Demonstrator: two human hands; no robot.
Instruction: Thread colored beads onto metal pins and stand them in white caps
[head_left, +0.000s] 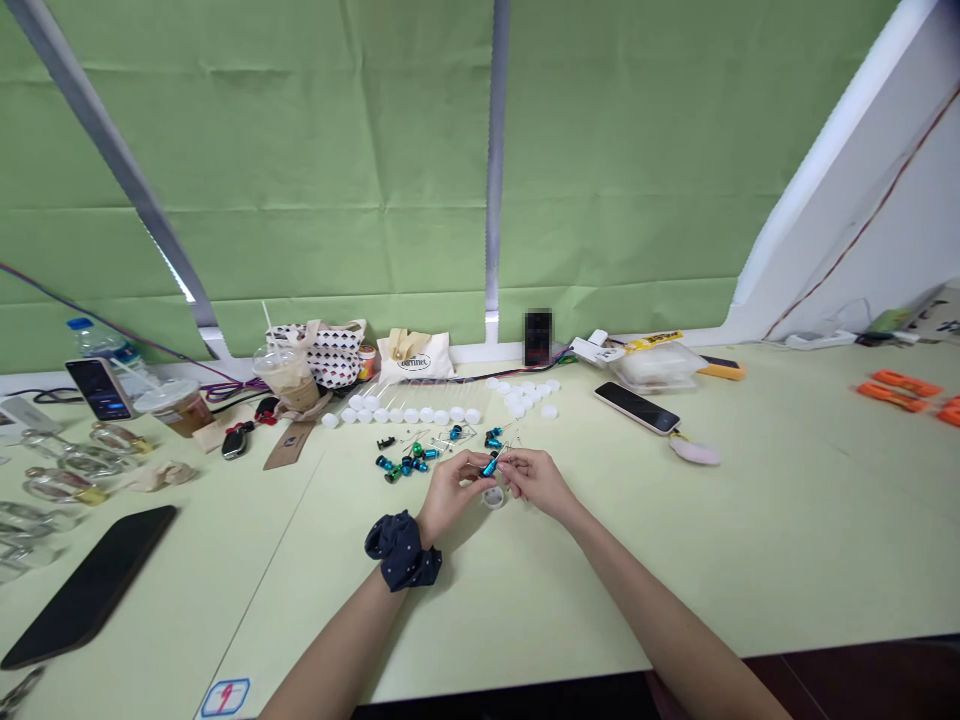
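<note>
My left hand [450, 492], with a dark scrunchie [402, 549] on its wrist, and my right hand [536, 480] meet over the pale green table [750, 540]. Both pinch one small blue capacitor [490, 465] with thin wire legs, fingers closed on it. Right under my hands lies a small clear tape roll [493, 496]. Several more blue and green capacitors [409, 462] lie loose just beyond my left hand. A row of white caps [409, 414] sits behind them, with another cluster of white caps [525, 396] to the right.
A black phone [88, 584] lies at the near left, another phone [637, 407] at the back right. Drink cups [289, 375], bags [414, 355], a car key [235, 440] and glass vials [64, 465] crowd the back left. Orange tools [904, 388] lie far right.
</note>
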